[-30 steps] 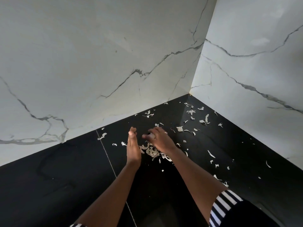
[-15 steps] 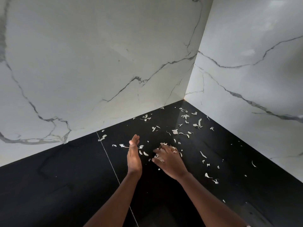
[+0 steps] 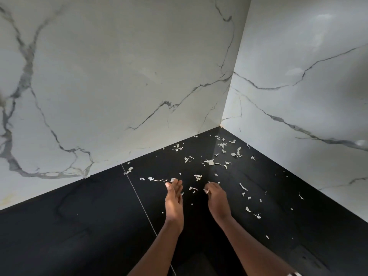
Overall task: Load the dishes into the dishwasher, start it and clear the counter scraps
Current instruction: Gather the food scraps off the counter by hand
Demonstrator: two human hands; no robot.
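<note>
Pale, thin scraps (image 3: pixel 209 162) lie scattered over the black counter (image 3: pixel 79 226), thickest towards the wall corner. My left hand (image 3: pixel 174 200) stands on its edge on the counter with the fingers straight, palm facing right. A few scraps lie just beyond its fingertips. My right hand (image 3: pixel 217 200) is a short gap to its right, fingers curled under, and it holds a small bunch of scraps (image 3: pixel 206 190) that show at its fingertips. More loose scraps (image 3: pixel 249 209) lie to the right of that hand.
White marble walls (image 3: pixel 119 86) with grey veins rise behind and to the right, meeting in a corner (image 3: pixel 221 126). A thin seam (image 3: pixel 139 200) runs across the counter just left of my left hand.
My right hand has curled round the small heap of scraps that lay between the hands and drawn back towards me. My left hand also slid back a little, still on edge.
</note>
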